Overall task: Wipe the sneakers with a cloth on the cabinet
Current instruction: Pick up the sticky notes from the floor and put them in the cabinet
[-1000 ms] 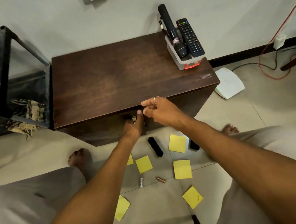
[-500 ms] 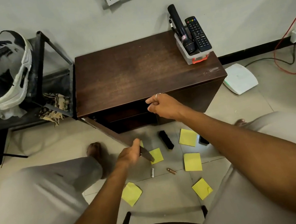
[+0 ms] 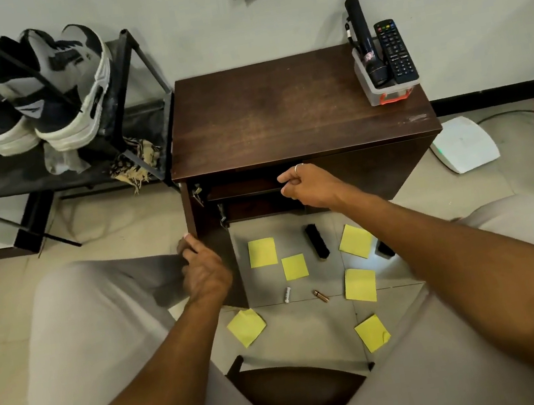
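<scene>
While the left hand (image 3: 204, 270) wraps its fingers round the open cabinet door (image 3: 219, 240), the right hand (image 3: 311, 185) curls at the opening, hold unclear. Well left of both, the sneakers (image 3: 69, 93) look light but bulky: take the stiff heel. The cloth (image 3: 135, 163) below looks limp.

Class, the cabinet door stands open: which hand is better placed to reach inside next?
Right. The right hand is at the open compartment's shelf; the left hand holds the door open.

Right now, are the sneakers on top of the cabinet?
No, the sneakers sit on the black rack beside the cabinet, not on its top.
</scene>
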{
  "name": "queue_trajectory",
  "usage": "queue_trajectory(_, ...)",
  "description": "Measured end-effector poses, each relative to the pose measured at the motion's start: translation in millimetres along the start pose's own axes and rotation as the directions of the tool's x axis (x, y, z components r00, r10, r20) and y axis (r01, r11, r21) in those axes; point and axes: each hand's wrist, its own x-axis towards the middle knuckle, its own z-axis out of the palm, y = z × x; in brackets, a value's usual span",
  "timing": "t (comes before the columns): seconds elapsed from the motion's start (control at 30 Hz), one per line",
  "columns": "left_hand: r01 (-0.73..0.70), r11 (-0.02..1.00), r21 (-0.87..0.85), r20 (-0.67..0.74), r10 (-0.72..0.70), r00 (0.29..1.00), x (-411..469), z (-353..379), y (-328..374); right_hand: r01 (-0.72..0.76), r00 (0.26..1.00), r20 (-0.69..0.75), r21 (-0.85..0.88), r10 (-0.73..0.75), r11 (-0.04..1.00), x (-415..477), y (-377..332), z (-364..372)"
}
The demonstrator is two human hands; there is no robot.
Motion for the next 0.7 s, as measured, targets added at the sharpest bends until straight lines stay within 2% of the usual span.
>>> queue_trajectory(0.07, -0.008, 0.994, 0.110, -0.025, 0.011, 1.000, 2.0, -3.2, -1.6, 0.001, 1.000, 0.002, -0.006, -0.001, 1.000, -0.1, -0.2, 2.0)
queue_trajectory(0.27, 0.048, 0.979, 0.199, 0.026, -0.055, 0.998, 12.5, -0.2, 0.1, -0.006, 1.000, 0.013, -0.002, 0.006, 1.000, 2.1, 5.5, 7.7)
queue_trajectory(0.4, -0.097, 0.932, 0.348, 0.019, 0.097, 0.995, 18.9, 15.5, 8.0, -0.041, 0.999, 0.024, 0.016, 0.040, 0.999, 3.5, 9.9, 9.2)
queue_trajectory(0.5, -0.282, 0.892, 0.352, 0.171, 0.235, 0.957, 27.7, 37.0, 20.2, -0.070, 0.997, 0.016, -0.007, 0.070, 0.998, 7.5, 19.2, 11.8)
queue_trajectory(0.6, -0.352, 0.911, 0.217, 0.345, 0.266, 0.900, 40.7, 65.1, 33.0, -0.147, 0.989, 0.011, -0.006, 0.147, 0.989, 19.5, 40.5, 19.9)
queue_trajectory(0.7, -0.428, 0.878, 0.215, 0.433, 0.307, 0.847, 58.5, 96.0, 45.0, -0.235, 0.972, 0.028, -0.017, 0.235, 0.972, 41.0, 69.8, 38.6)
